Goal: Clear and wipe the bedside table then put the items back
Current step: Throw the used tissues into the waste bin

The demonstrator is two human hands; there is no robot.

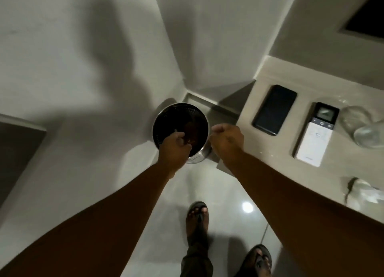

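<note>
Both hands over floor bin (180,127): left hand (173,150) curled at its rim, grip unclear; right hand (226,140) loosely fisted, empty. Phone (274,109), remote (315,135), glass (361,129) on bedside table (261,152).

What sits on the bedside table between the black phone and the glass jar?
In the head view, the white remote lies between the black phone and the glass jar on the bedside table.
</note>
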